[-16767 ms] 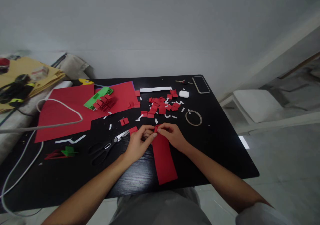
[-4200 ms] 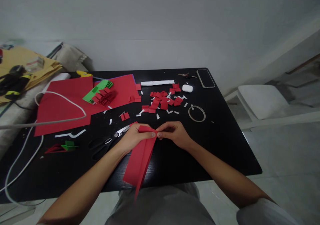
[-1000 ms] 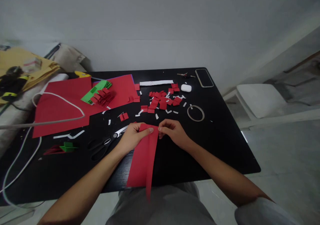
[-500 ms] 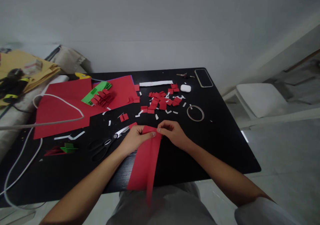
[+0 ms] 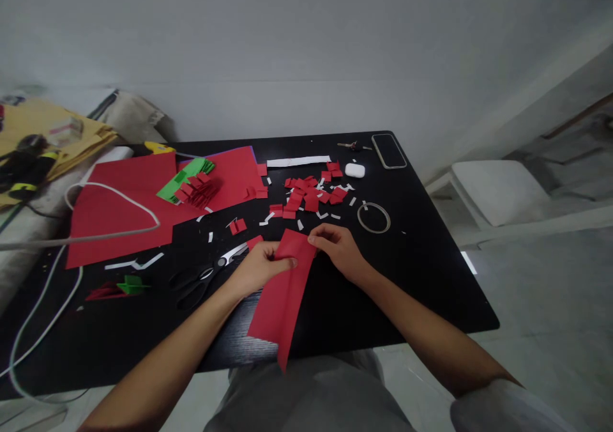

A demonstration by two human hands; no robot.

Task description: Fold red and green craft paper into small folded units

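A strip of red paper [image 5: 282, 298] with a lengthwise crease hangs between my hands, its lower end reaching the table's front edge. My left hand [image 5: 261, 267] pinches its upper left side, thumb on top. At the top right corner, my right hand [image 5: 338, 248] grips the paper between thumb and fingers. Black-handled scissors [image 5: 211, 271] lie left of my left hand, blades pointing toward it. Just beyond my hands is a pile of small folded red paper pieces [image 5: 311, 197], with white paper scraps [image 5: 300, 225] scattered around.
Large red sheets [image 5: 119, 208] lie at the left under folded green paper [image 5: 184, 177]. A white cable [image 5: 115, 234] crosses the left side. At the back right are a phone [image 5: 389, 151], a white case [image 5: 355, 170] and keys [image 5: 354, 146]. A ring of clear tape [image 5: 373, 218] lies nearer.
The red strip has moved up and away from me, its lower end drawing back from my lap. My right hand has shifted slightly right, still gripping the corner.
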